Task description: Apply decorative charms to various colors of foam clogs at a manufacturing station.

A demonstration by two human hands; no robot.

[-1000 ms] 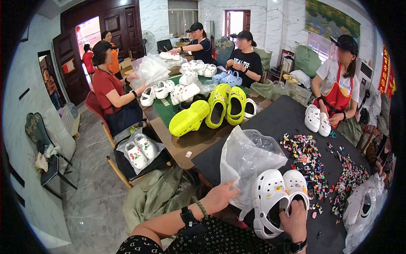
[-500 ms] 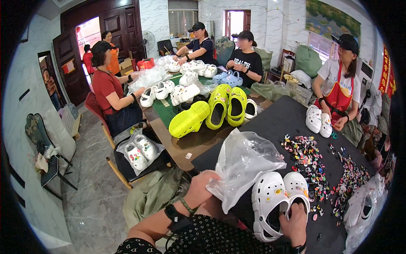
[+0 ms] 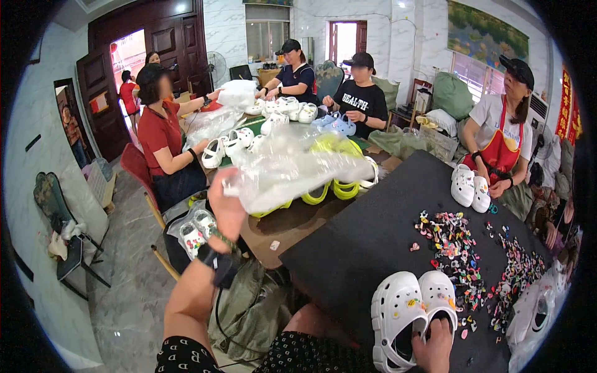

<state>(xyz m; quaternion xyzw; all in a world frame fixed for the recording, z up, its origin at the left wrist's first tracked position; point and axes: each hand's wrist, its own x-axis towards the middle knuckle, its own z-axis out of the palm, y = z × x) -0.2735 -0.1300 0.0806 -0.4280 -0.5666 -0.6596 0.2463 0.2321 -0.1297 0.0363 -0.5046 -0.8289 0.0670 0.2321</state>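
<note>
My left hand (image 3: 225, 202) is raised over the left part of the table, closed on the edge of a clear plastic bag (image 3: 292, 177). The bag spreads out to the right, blurred by motion, and partly covers lime-green clogs (image 3: 348, 189). At the lower right, my right hand (image 3: 433, 349) has its fingers inside the opening of a white clog (image 3: 437, 292), gripping it; the fingertips are hidden. Close against it on the left stands the matching white clog (image 3: 397, 304). Both carry small colourful charms on their tops.
Loose charms (image 3: 454, 255) lie heaped on the black mat (image 3: 348, 248). A bagged white clog (image 3: 528, 311) is at the right edge. Co-workers sit around the tables; one at right is beside a white pair (image 3: 463, 184). A chair at left holds bagged clogs (image 3: 191, 238).
My left hand has swung up and to the left with the plastic bag, from over the mat to over the green clogs. My right hand stays at the white clog.
</note>
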